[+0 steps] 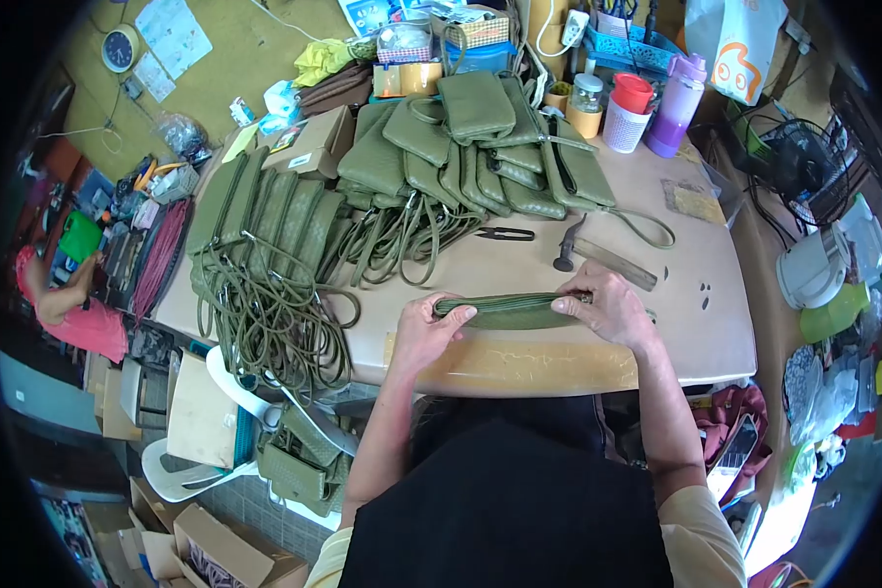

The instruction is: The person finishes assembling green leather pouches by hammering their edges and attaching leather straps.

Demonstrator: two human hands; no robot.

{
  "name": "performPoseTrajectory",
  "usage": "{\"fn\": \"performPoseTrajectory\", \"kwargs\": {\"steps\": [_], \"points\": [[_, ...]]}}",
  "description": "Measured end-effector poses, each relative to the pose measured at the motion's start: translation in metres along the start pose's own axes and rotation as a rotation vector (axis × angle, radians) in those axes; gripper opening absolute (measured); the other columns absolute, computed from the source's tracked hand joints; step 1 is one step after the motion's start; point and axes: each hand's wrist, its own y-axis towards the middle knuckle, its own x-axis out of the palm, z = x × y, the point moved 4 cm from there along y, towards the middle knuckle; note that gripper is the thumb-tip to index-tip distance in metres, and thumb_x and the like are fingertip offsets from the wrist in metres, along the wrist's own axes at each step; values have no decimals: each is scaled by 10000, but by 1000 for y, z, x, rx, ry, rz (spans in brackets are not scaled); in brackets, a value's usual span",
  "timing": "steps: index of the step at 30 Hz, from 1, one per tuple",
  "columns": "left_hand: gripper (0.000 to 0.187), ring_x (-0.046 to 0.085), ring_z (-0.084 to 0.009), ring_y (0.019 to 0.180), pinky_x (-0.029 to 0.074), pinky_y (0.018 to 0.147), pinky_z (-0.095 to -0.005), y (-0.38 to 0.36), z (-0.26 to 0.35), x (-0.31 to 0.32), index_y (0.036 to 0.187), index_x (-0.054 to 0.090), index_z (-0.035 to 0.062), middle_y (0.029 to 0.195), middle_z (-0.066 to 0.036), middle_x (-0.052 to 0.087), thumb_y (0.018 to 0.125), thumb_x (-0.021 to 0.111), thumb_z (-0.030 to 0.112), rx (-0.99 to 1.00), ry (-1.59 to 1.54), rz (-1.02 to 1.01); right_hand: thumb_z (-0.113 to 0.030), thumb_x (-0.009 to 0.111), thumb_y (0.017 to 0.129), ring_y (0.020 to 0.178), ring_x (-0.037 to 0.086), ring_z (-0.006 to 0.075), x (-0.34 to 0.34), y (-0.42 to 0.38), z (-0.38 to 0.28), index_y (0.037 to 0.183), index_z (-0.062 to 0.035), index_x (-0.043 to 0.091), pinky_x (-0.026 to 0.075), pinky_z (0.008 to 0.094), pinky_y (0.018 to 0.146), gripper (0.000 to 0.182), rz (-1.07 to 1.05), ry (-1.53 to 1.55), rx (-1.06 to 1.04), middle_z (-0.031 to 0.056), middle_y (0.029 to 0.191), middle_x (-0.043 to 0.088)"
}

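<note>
**Both hands on an olive pouch at the near edge**

Your black apron (519, 510) fills the bottom of the view, with both forearms reaching out over it. Your left hand (429, 328) and right hand (608, 306) hold a long, flat olive-green woven pouch (512, 311) by its two ends, just above the near edge of the beige surface (696, 333). The left fingers (458, 312) curl closed over the pouch's left end; the right fingers (573, 299) pinch its right end shut at the upper edge.

Beyond your hands, small black thread snips (505, 233) lie on the surface, and a dark-headed hammer (568, 245) rests just right of them, beside a flat grey metal ruler (615, 263). Further back, a stack of matching olive-green woven pouches (470, 147) spreads out, its cords (274, 314) trailing over the left edge. A red-lidded white cup (629, 110) and a purple bottle (676, 106) stand at the far right.
</note>
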Motion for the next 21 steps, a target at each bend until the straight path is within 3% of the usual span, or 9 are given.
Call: {"fn": "performPoseTrajectory", "kwargs": {"steps": [2,4,6,12,15,21], "points": [[320,606,-76,609,490,556,-228,0,-4,0,985,670,-5,712,-23,654,836,749,267,20,-69,-3,-284,729,816,777,600,267,4,1,7,882,-17,717,461,372,719,276,-11,165,68,114,829,597],[323,596,-75,596,472,545,-226,1,-13,3,949,675,-6,697,-22,650,828,757,281,38,-137,-9,-272,725,820,756,590,253,4,2,8,872,-8,713,453,365,704,269,-45,182,109,110,812,592],[301,550,-69,568,438,539,-230,4,-19,5,872,672,11,644,-3,612,811,773,287,198,-92,29,-260,721,824,735,581,240,7,4,12,862,0,709,446,359,689,263,-75,197,148,106,795,588],[262,521,-66,586,415,560,-241,-2,-24,9,791,670,21,616,-8,578,807,776,260,132,-83,52,-193,703,830,711,565,223,20,2,22,823,29,690,433,353,679,223,-98,203,150,105,765,579],[261,495,-72,589,395,557,-246,-4,-20,9,775,665,5,634,-13,558,795,786,236,266,-107,69,-178,709,819,726,569,239,16,-1,16,819,28,691,432,361,685,207,-45,275,126,102,762,572],[204,472,-85,595,376,547,-251,-23,21,10,772,656,-20,693,-27,546,780,788,135,425,-29,84,-249,709,828,828,586,269,-6,-5,-31,857,-22,714,453,390,756,228,-52,-33,-168,103,793,571]]}}
